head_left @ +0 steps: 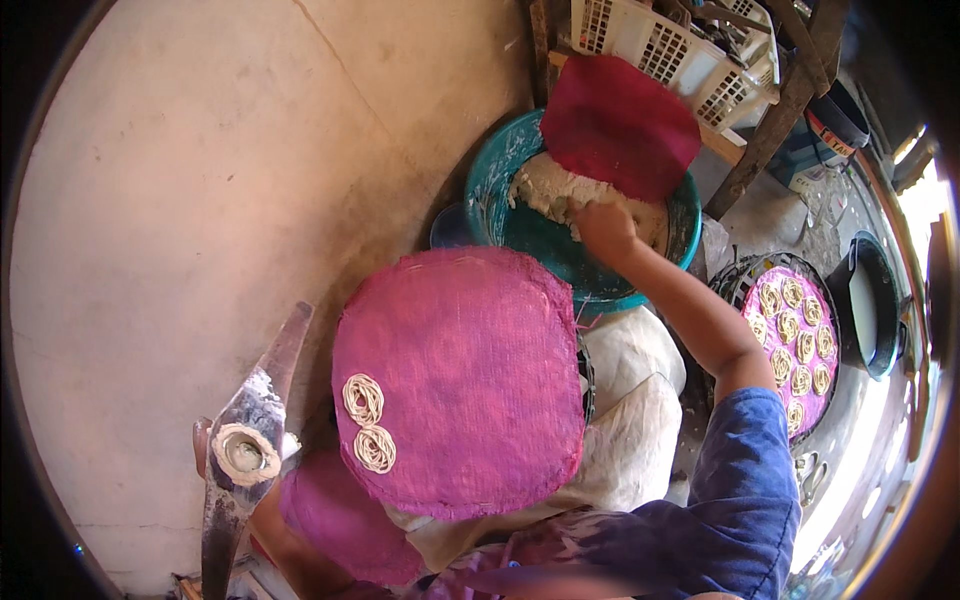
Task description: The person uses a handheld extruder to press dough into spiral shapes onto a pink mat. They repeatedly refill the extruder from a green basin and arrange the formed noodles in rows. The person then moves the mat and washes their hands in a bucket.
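My right hand [606,231] reaches into a teal basin [482,190], its fingers closed on a pale, lumpy mass of dough [548,188]. At the lower left, my left hand [202,440] is mostly hidden behind a dark two-handled press [262,405] and appears wrapped round it. The press has a round opening in its middle, rimmed with dough. Between my arms lies a rounded pink cloth-covered mat [460,370]. Two coiled noodle-like rosettes [363,400] of dough sit near its left edge.
A dark red cloth [625,125] partly covers the basin. To the right, a round tray [815,340] holds several rosettes on pink cloth, beside a dark bucket [870,310] of liquid. White crates [665,50] stand at the back. Pale sacks [630,440] lie beneath the mat.
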The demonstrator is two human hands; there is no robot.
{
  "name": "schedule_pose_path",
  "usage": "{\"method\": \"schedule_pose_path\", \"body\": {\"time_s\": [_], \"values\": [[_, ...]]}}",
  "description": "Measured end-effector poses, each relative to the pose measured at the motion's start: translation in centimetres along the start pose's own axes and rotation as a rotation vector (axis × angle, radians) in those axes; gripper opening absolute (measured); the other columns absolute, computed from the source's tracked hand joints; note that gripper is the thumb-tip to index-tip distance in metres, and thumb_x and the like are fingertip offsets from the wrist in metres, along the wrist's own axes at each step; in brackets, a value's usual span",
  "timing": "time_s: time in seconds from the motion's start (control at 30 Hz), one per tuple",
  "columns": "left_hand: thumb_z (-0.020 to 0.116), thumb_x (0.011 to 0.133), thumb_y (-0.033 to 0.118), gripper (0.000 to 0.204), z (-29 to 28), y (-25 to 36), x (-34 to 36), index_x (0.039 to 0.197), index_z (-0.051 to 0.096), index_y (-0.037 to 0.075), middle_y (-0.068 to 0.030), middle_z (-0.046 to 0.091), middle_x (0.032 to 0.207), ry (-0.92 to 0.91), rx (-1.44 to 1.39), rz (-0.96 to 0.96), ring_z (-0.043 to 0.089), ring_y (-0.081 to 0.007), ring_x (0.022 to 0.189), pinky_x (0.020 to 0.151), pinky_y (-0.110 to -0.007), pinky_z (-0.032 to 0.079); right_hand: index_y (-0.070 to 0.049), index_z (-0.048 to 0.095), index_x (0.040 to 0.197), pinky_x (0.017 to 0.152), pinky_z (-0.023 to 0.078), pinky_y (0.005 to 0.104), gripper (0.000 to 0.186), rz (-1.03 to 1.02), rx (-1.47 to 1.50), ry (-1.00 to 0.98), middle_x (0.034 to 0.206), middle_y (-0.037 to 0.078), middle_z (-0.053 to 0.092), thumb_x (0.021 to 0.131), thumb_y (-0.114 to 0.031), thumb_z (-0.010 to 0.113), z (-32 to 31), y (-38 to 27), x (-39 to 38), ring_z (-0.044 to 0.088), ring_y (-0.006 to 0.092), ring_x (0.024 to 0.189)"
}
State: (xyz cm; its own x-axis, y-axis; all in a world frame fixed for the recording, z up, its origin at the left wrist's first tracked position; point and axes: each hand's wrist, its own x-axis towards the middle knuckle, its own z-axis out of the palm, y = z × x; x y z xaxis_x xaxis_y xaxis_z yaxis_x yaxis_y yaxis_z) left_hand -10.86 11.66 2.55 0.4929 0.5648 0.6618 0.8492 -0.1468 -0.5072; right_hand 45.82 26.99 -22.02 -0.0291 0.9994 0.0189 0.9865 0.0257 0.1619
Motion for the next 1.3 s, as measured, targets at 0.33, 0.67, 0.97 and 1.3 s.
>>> {"method": "schedule_pose_path", "body": {"time_s": [0.33, 0.67, 0.97, 1.3], "values": [[0.071, 0.086, 0.037, 0.064, -0.3, 1.1, 1.4, 0.131, 0.043, 0.002, -0.022, 0.049, 0.126, 0.059, -0.033, 0.055, 0.057, -0.0355, 0.112, 0.092, -0.044, 0.053, 0.0, 0.055, 0.125, 0.065, 0.056, 0.0401, 0.037, -0.029, 0.113, -0.072, 0.091, 0.014, 0.071, 0.09, -0.01, 0.049, 1.6, -0.8, 5.3, 0.071, 0.0292, 0.081], [0.08, 0.078, 0.033, 0.071, -1.4, 1.6, 1.3, 0.131, 0.046, 0.001, -0.019, 0.048, 0.13, -0.057, -0.223, -0.077, 0.049, -0.0384, 0.121, 0.101, -0.047, 0.045, -0.002, 0.061, 0.117, 0.068, 0.057, 0.0421, 0.03, -0.013, 0.081, -0.176, 0.096, 0.014, 0.072, 0.092, -0.013, 0.05, 1.7, -0.4, -1.3, 0.071, 0.0314, 0.087], [0.08, 0.075, 0.044, 0.073, -4.4, 0.8, 1.3, 0.13, 0.05, 0.005, -0.0176, 0.05, 0.132, -0.033, -0.468, -0.098, 0.049, -0.0364, 0.12, 0.098, -0.046, 0.042, -0.007, 0.069, 0.112, 0.052, 0.044, 0.0308, 0.027, 0.2, 0.686, -0.655, 0.064, -0.001, 0.056, 0.097, -0.025, 0.057, -18.2, 11.4, -13.5, 0.051, 0.0127, 0.055], [0.067, 0.074, 0.024, 0.028, -8.0, 8.4, 5.4, 0.089, 0.054, 0.004, -0.0157, 0.059, 0.085, 0.046, -0.953, 0.046, 0.061, -0.0365, 0.08, 0.068, -0.046, 0.049, 0.002, 0.054, 0.131, 0.041, 0.021, 0.0184, 0.047, -0.43, 1.572, -1.105, 0.061, -0.01, 0.03, 0.103, -0.035, 0.048, -33.0, 1.1, -24.4, 0.027, -0.0002, 0.051]]}}
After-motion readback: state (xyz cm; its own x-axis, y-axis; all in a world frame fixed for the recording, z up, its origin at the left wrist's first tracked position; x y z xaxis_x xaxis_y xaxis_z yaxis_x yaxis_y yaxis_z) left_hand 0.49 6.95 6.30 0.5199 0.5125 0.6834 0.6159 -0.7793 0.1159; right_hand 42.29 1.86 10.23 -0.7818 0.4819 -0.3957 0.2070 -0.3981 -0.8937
